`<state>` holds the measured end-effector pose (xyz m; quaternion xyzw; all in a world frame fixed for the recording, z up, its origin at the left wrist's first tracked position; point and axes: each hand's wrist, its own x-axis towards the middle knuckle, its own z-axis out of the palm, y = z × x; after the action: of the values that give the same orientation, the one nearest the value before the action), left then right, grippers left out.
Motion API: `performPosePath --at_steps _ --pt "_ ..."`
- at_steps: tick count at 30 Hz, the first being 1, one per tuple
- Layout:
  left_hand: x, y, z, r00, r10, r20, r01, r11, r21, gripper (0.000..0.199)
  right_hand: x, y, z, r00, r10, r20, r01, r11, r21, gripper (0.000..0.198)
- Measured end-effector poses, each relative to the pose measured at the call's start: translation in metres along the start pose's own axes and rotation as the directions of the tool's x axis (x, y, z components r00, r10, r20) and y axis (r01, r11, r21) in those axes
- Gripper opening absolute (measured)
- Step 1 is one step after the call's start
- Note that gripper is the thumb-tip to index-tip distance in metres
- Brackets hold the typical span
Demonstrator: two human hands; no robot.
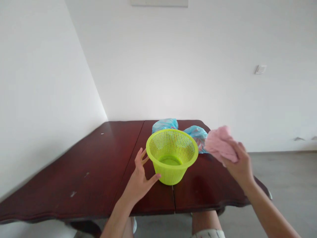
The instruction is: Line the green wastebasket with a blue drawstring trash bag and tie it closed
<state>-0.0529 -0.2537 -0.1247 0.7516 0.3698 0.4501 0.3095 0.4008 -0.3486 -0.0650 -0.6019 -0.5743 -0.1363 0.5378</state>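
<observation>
1. Here's the left hand (138, 181), spread wide, fingers up by the rim and thumb low along the near wall of a lime-green perforated plastic basket (172, 173). It steadies rather than grips, I'd judge; the thumb looks to be touching, but whether every finger touches I can't tell.

2. Over on the other side, the right hand (241, 167) is up in the air, pinching a bunched pink cloth (220, 142) between thumb and fingers.

3. And here's the key relation: the basket stands between the two hands, just right of the left hand and well left of the right one. The left hand is plainly nearer. The cloth hangs beyond the right fingertips, on the side toward the basket, apart from its rim.

4. Long axis? The basket's mouth is round, so none across it; it stands upright, opening upward. The cloth stretches from the right fingers forward and leftward.

5. Now the looks: bright basket, flared rim, tapering mesh wall, a solid-looking floor and nothing visible inside. The cloth is pale pink, soft, crumpled and slightly blurred.

6. Beyond both hands, two blue plastic bags (165, 124) sit behind the basket on the dark reddish wooden table (94, 165).
</observation>
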Motion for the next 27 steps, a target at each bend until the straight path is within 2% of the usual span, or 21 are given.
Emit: performPosePath --at_steps 1,2,3,4,7,11,13,17,21,25,27 --pt "-0.004 -0.012 -0.005 1.000 -0.027 0.013 0.027 1.000 0.000 0.121 -0.024 0.014 0.010 0.986 0.020 0.166 -0.018 1.000 -0.010 0.049" --pt "-0.009 -0.025 -0.009 0.998 -0.067 0.022 0.067 0.998 -0.007 0.112 -0.048 0.026 0.022 0.945 0.049 0.323 -0.043 0.999 -0.024 0.054" --pt "-0.013 -0.038 -0.012 0.993 -0.114 0.028 0.114 0.993 -0.013 0.102 -0.071 0.037 0.035 0.885 0.050 0.463 -0.035 0.998 -0.042 0.060" --pt "-0.017 -0.051 -0.014 0.986 -0.166 0.031 0.167 0.986 -0.011 0.093 -0.092 0.047 0.047 0.843 0.046 0.536 0.003 0.996 -0.089 0.064" --pt "-0.028 -0.079 -0.015 0.963 -0.269 0.022 0.264 0.957 0.121 0.078 -0.130 0.061 0.072 0.863 0.101 0.495 0.029 0.968 -0.249 0.065" --pt "-0.035 -0.088 -0.005 0.985 -0.159 0.067 0.110 0.874 0.473 0.057 -0.135 0.058 0.082 0.877 0.125 0.464 0.040 0.944 -0.328 0.070" --pt "-0.035 -0.085 0.000 0.987 -0.126 0.096 0.052 0.831 0.554 0.048 -0.133 0.055 0.082 0.887 0.116 0.447 0.055 0.934 -0.352 0.073" --pt "-0.032 -0.079 0.002 0.990 -0.120 0.074 0.057 0.818 0.572 0.045 -0.133 0.052 0.080 0.906 0.070 0.417 0.091 0.931 -0.354 0.067" --pt "-0.038 -0.072 0.005 0.991 -0.129 0.046 0.078 0.810 0.581 0.042 -0.138 0.034 0.072 0.931 0.043 0.363 0.110 0.914 -0.391 0.073" --pt "-0.078 -0.044 0.026 0.995 -0.100 0.027 0.073 0.860 0.505 0.042 -0.166 -0.003 0.059 0.948 0.093 0.304 0.027 0.929 -0.368 0.081" --pt "-0.110 -0.027 0.040 0.995 -0.076 0.064 0.045 0.920 0.389 0.056 -0.192 -0.021 0.050 0.954 0.115 0.278 -0.040 0.964 -0.262 0.089"
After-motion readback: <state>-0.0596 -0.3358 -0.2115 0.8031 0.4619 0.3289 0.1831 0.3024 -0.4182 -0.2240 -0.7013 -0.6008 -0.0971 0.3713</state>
